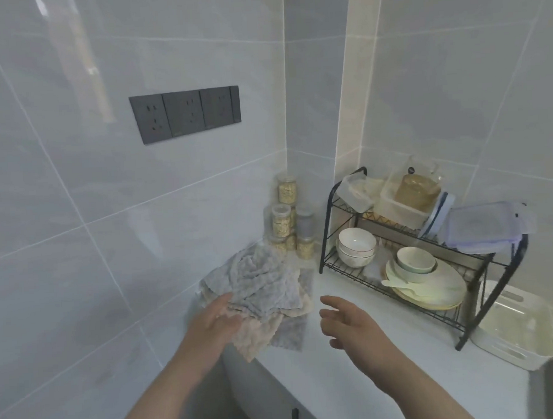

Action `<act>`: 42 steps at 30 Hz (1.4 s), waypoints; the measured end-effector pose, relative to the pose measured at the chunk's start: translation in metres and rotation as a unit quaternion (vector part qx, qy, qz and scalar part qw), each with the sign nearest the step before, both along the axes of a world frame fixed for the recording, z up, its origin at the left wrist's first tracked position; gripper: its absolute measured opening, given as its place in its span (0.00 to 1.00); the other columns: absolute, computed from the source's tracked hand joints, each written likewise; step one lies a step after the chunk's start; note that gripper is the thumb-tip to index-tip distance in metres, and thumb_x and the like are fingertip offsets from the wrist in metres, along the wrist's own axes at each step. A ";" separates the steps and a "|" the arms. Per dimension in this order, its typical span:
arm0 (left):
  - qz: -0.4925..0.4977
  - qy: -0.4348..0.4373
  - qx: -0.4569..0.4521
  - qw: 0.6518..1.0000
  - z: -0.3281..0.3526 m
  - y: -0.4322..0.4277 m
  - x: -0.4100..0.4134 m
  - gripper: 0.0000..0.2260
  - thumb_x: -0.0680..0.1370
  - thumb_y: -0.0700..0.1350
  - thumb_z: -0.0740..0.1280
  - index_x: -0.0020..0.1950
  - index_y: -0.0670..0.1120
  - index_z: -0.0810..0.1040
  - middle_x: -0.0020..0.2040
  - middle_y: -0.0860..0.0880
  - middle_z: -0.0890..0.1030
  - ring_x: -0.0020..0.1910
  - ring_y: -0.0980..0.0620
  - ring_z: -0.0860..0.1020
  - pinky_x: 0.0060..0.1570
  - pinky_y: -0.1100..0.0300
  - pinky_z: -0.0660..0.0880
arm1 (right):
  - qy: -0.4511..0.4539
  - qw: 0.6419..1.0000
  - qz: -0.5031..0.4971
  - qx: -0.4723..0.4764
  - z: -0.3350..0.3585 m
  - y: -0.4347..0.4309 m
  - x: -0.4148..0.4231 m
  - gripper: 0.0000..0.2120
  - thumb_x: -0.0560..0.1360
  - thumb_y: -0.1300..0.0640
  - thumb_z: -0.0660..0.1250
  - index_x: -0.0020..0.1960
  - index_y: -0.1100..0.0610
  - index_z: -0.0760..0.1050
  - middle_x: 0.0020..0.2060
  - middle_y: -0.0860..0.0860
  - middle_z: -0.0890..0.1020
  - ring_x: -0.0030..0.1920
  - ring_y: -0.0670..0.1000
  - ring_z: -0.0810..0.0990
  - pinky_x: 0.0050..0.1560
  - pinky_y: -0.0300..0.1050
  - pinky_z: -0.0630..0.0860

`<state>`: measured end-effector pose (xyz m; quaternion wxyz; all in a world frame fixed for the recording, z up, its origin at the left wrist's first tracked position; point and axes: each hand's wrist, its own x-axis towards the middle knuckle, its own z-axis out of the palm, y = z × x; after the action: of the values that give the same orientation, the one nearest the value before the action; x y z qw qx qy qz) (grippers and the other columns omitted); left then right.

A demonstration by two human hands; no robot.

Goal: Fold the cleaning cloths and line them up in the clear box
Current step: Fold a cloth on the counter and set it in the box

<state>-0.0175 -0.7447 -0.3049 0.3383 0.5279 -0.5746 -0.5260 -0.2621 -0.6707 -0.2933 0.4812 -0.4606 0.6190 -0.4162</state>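
while the left grip [217,318] lies flat-fingered on the crumpled cleaning cloths [263,283], the right grip [346,321] hovers over the table [309,377], fingers loose, empty.

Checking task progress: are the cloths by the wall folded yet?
Not folded. The cloths lie in a crumpled, overlapping heap; the left hand touches its near edge.

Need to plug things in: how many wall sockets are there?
3, in one dark row on the wall: left socket, middle socket, right socket. None seems hidden.

Left hand [218,319] on crumpled cloths [260,282]
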 end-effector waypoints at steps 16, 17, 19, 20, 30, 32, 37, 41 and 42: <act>-0.120 -0.155 0.019 0.980 -0.120 -0.283 -0.022 0.25 0.78 0.47 0.66 0.74 0.55 0.63 0.67 0.56 0.66 0.67 0.52 0.69 0.68 0.51 0.68 | 0.124 0.989 -0.075 0.020 -0.110 -0.300 0.047 0.25 0.80 0.58 0.60 0.75 0.44 0.61 0.76 0.43 0.58 0.75 0.40 0.54 0.67 0.26 0.54; -0.111 -0.160 0.017 0.981 -0.127 -0.288 -0.023 0.25 0.78 0.48 0.67 0.73 0.55 0.65 0.67 0.55 0.68 0.65 0.52 0.72 0.66 0.52 0.70 | 0.165 0.982 -0.088 0.023 -0.115 -0.308 0.050 0.24 0.81 0.56 0.60 0.75 0.44 0.60 0.76 0.44 0.58 0.75 0.42 0.56 0.63 0.22 0.54; -0.099 -0.175 0.010 0.980 -0.143 -0.299 -0.024 0.23 0.76 0.51 0.66 0.71 0.59 0.67 0.67 0.52 0.72 0.61 0.53 0.75 0.63 0.52 0.73 | 0.233 0.966 -0.105 0.042 -0.125 -0.320 0.056 0.24 0.81 0.53 0.60 0.75 0.46 0.60 0.75 0.48 0.62 0.73 0.46 0.64 0.66 0.28 0.59; -0.099 -0.177 0.008 0.979 -0.150 -0.303 -0.024 0.23 0.75 0.52 0.66 0.70 0.61 0.66 0.67 0.54 0.72 0.62 0.54 0.74 0.63 0.52 0.73 | 0.241 0.962 -0.116 0.059 -0.128 -0.325 0.059 0.25 0.80 0.52 0.61 0.75 0.47 0.61 0.73 0.49 0.66 0.70 0.48 0.68 0.66 0.34 0.64; -0.066 -0.161 -0.010 0.985 -0.136 -0.311 -0.041 0.25 0.74 0.44 0.71 0.69 0.50 0.68 0.50 0.52 0.76 0.49 0.53 0.77 0.51 0.58 0.74 | 0.063 0.981 -0.180 0.034 -0.123 -0.322 0.051 0.11 0.74 0.65 0.67 0.44 0.49 0.79 0.50 0.44 0.80 0.43 0.39 0.77 0.42 0.26 0.72; -0.059 -0.133 0.011 0.989 -0.126 -0.308 -0.047 0.17 0.75 0.45 0.71 0.63 0.51 0.73 0.49 0.50 0.78 0.43 0.54 0.77 0.45 0.58 0.72 | -0.011 0.987 -0.163 0.006 -0.115 -0.310 0.044 0.11 0.73 0.66 0.67 0.39 0.51 0.74 0.41 0.47 0.78 0.37 0.46 0.72 0.37 0.36 0.71; -0.118 -0.022 0.025 0.992 -0.101 -0.295 -0.079 0.19 0.73 0.58 0.70 0.62 0.60 0.72 0.61 0.64 0.73 0.62 0.59 0.71 0.65 0.54 0.67 | -0.276 0.952 -0.108 -0.075 -0.103 -0.267 0.012 0.18 0.65 0.59 0.77 0.47 0.62 0.70 0.45 0.61 0.72 0.46 0.61 0.68 0.48 0.57 0.64; -0.209 0.152 0.221 0.940 -0.094 -0.273 -0.122 0.28 0.68 0.61 0.72 0.63 0.48 0.78 0.61 0.48 0.80 0.60 0.47 0.79 0.66 0.46 0.69 | -0.429 0.886 -0.042 -0.169 -0.091 -0.228 -0.023 0.30 0.69 0.65 0.72 0.68 0.69 0.65 0.65 0.70 0.71 0.64 0.68 0.72 0.63 0.63 0.70; -0.223 0.190 0.258 0.921 -0.092 -0.266 -0.134 0.23 0.69 0.54 0.71 0.61 0.45 0.79 0.58 0.43 0.82 0.57 0.44 0.81 0.63 0.46 0.71 | -0.434 0.879 -0.031 -0.195 -0.089 -0.220 -0.031 0.31 0.71 0.66 0.70 0.71 0.68 0.62 0.68 0.70 0.67 0.67 0.69 0.69 0.67 0.65 0.66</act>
<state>-0.1514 -1.0105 -0.3964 0.1667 0.3451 -0.4473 -0.8081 -0.2934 -0.8908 -0.3821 0.5891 -0.2983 0.2685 -0.7013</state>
